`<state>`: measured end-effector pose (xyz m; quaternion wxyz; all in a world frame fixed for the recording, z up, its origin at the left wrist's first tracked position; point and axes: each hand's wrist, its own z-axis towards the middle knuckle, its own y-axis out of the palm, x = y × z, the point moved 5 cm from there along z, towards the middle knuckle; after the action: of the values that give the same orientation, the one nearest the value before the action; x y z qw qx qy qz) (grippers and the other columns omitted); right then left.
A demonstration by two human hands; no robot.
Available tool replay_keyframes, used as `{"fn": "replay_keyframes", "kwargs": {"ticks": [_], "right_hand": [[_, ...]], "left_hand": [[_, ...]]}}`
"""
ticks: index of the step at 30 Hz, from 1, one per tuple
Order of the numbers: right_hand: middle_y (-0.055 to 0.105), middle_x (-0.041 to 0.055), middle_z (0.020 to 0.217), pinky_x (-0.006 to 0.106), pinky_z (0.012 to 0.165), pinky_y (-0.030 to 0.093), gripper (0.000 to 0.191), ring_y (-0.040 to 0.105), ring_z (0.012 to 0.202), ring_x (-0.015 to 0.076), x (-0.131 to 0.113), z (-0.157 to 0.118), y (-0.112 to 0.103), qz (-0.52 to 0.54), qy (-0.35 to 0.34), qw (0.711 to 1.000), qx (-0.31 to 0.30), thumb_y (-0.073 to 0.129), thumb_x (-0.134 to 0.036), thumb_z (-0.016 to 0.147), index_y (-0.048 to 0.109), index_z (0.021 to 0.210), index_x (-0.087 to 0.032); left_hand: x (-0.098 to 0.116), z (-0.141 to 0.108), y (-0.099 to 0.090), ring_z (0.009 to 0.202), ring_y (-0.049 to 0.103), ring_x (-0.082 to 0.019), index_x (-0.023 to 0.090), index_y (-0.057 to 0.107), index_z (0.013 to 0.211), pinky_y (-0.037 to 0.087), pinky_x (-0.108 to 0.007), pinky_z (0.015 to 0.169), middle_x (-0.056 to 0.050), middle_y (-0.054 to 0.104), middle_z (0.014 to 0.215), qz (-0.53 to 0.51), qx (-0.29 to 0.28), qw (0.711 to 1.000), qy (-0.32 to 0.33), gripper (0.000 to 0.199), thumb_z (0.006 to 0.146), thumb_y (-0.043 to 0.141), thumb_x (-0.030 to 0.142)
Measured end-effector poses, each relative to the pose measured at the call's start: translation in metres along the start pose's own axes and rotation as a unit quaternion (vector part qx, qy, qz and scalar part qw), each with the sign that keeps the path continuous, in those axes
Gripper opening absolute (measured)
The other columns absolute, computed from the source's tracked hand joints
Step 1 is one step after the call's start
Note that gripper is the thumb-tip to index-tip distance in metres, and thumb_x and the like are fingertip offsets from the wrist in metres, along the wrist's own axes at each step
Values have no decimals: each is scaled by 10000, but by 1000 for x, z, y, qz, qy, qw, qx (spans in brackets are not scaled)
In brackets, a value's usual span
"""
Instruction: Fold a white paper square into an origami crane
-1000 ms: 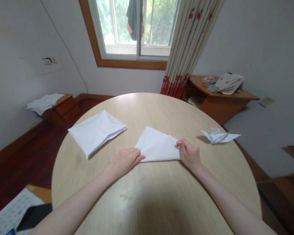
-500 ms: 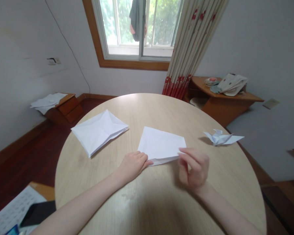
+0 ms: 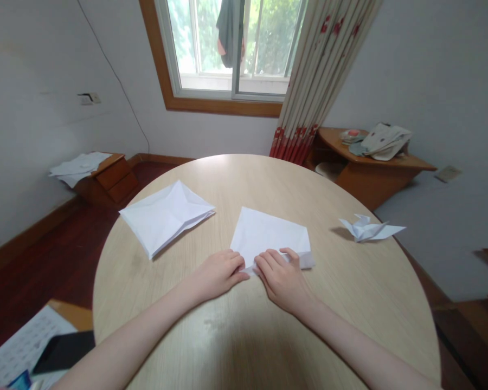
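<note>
A folded sheet of white paper (image 3: 272, 230) lies on the round wooden table (image 3: 244, 173) in front of me. My left hand (image 3: 223, 273) is closed on its near left corner, thumb along the edge. Close beside it, my right hand (image 3: 280, 276) presses down on the paper's near edge, its fingers laid over the folded strip and the little finger raised apart. Part of that edge is hidden beneath the fingers. To the right of the strip, a short flap of paper shows past my right hand.
A stack of folded white paper (image 3: 166, 216) lies on the left of the table. An origami crane (image 3: 368, 230) stands near the right edge. At lower left are a black phone (image 3: 63, 351) and a printed sheet (image 3: 28, 333).
My right hand has moved left from the paper's right corner to beside my left hand, and now presses on the near edge. The left hand stays at its corner.
</note>
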<state>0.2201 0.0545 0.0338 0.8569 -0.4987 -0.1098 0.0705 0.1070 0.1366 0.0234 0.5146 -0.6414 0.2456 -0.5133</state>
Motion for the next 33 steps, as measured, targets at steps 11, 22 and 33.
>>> {"fn": "replay_keyframes", "kwargs": {"ticks": [11,22,33], "right_hand": [[622,35,749,379,888,238,247,547,752,178,13,-1,-11,29,-14,995,-90,382,-148,940,526,741,-169],[625,40,783,409,900,232,146,544,811,209,10,-2,-4,-7,5,994,-105,518,-195,894,552,754,-171],[628,42,773,446,986,191,124,564,881,219,7,1,-3,-12,9,995,-96,519,-134,847,561,736,-170]], "left_hand": [[6,-7,-10,820,566,-184,184,593,802,356,-302,732,-4,608,830,-8,-22,1000,2,212,826,678,377],[17,-11,-1,812,600,-196,167,606,784,370,-329,738,-29,647,833,31,-32,997,-55,185,920,548,277],[33,-13,11,814,583,-241,155,585,793,371,-376,721,-82,647,863,104,25,986,-126,245,952,469,302]]}}
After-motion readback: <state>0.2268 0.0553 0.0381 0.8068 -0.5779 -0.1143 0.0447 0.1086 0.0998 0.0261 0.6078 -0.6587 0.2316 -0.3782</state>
